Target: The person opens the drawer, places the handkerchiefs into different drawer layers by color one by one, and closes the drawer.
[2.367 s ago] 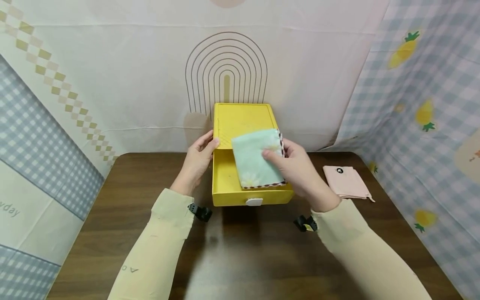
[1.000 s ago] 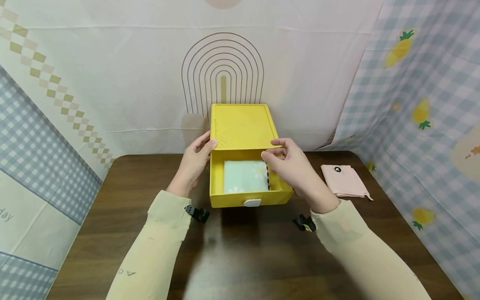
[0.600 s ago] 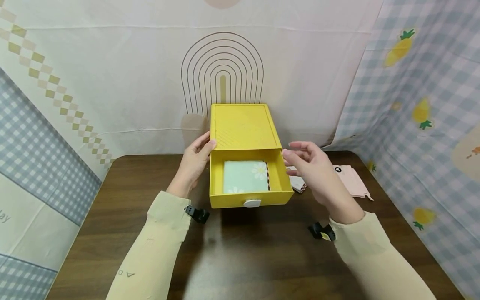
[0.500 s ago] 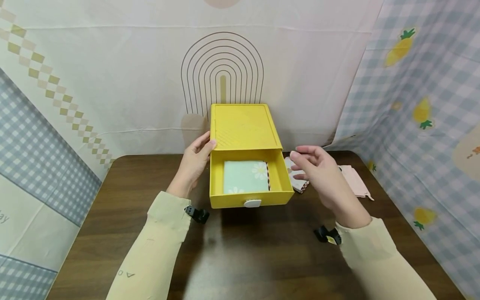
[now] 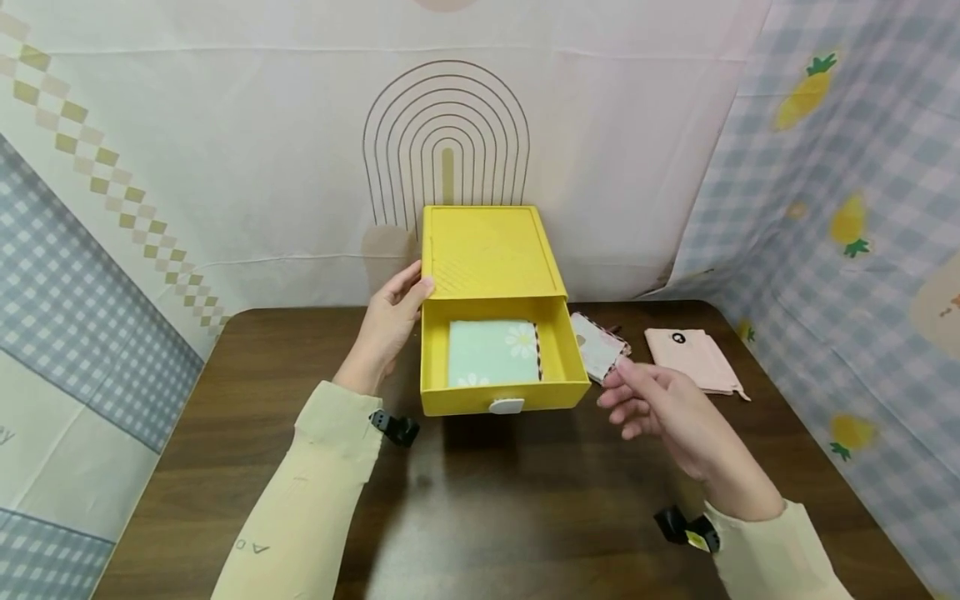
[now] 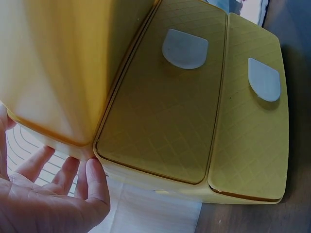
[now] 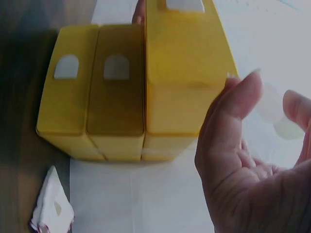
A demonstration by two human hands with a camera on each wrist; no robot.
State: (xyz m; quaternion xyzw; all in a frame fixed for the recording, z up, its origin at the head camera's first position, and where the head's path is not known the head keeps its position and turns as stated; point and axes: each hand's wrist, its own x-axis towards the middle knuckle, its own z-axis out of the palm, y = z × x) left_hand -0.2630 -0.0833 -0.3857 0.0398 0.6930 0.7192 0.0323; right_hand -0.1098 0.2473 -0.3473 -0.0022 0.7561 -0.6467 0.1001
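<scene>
The writing we can make out is slight: the left sleeve (image 5: 296, 483) bears small dark marks (image 5: 251, 547) resembling an O and an A, and at the left edge of the head view the patterned side cloth (image 5: 63, 425) shows what looks like a cut-off y. The folded pink cloth (image 5: 693, 360), on the right of the brown bench (image 5: 510, 517), carries a dark round badge (image 5: 678, 337) whose inner mark is too small for us to read. At the far middle we see the yellow cabinet (image 5: 487, 250), its top drawer (image 5: 454, 402) pulled out, the folded mint cloth (image 5: 487, 354) with daisies lying flat inside. The left grip (image 5: 386, 329) touches the cabinet, thumb at the top's near left corner, fingers spread along its left side. The right grip (image 5: 667, 417) is spread too, thumb and loosely bent fingers apart, near the folded white cloth (image 5: 597, 346) right of the drawer; the right wrist view shows hand and cloth apart. The drawer's right wall hides that cloth's left edge from the head view, and the drawer also blocks two pushed-in lower drawers (image 6: 158, 114) visible from the left wrist. A pale backdrop (image 5: 622, 125) with arched lines hangs behind.
</scene>
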